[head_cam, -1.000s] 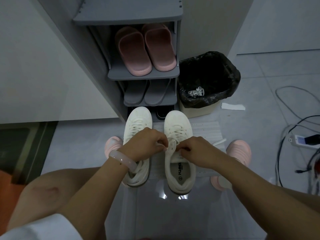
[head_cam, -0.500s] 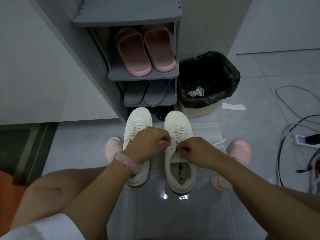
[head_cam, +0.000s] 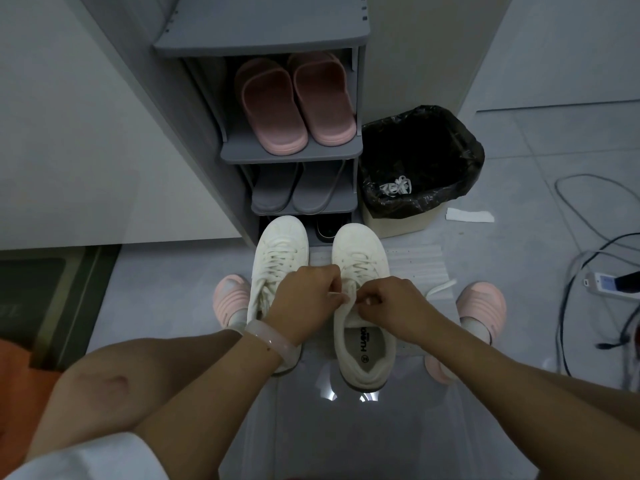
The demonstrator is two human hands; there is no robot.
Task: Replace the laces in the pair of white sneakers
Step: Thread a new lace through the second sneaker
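Head view: we pinch the lace [head_cam: 350, 295] of the right-hand sneaker [head_cam: 362, 306] with our left hand [head_cam: 304, 299] and right hand [head_cam: 394, 306], in front of the shoe rack [head_cam: 291, 152], whose neighbouring black-lined bin [head_cam: 420, 168] holds white laces [head_cam: 396, 187].

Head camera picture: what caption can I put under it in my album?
Both hands, left hand and right hand, pinch the lace on the right white sneaker.
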